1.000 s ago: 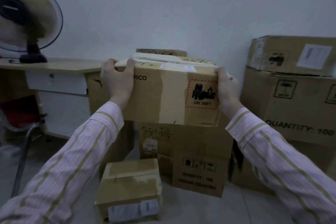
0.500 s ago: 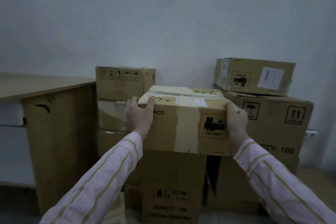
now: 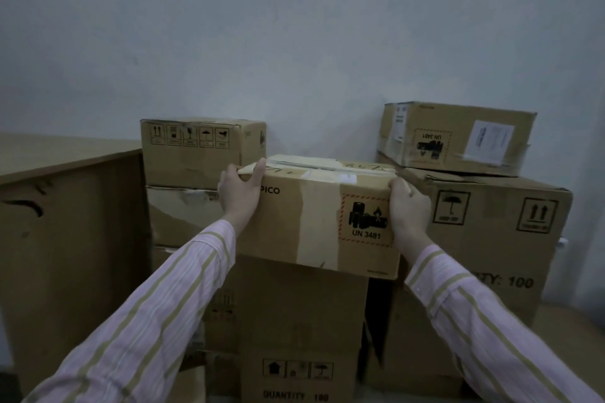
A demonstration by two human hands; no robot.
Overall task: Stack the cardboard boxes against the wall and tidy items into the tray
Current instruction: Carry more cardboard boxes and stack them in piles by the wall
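Cardboard PICO box (image 3: 314,219) grasped at its ends by left hand (image 3: 240,195) and right hand (image 3: 410,211). Wooden surface (image 3: 62,154) at 9 o'clock; pale wall (image 3: 294,42) at 12 o'clock.

The middle box (image 3: 314,216) is showing "PICO" and a red-bordered "UN 3481" battery label. The flat box (image 3: 455,137) is carrying "UN 3481" upside down. The bottom box (image 3: 301,321) is reading "QUANTITY 100". The big box (image 3: 497,239) is showing "TY: 100", umbrella and arrow signs.
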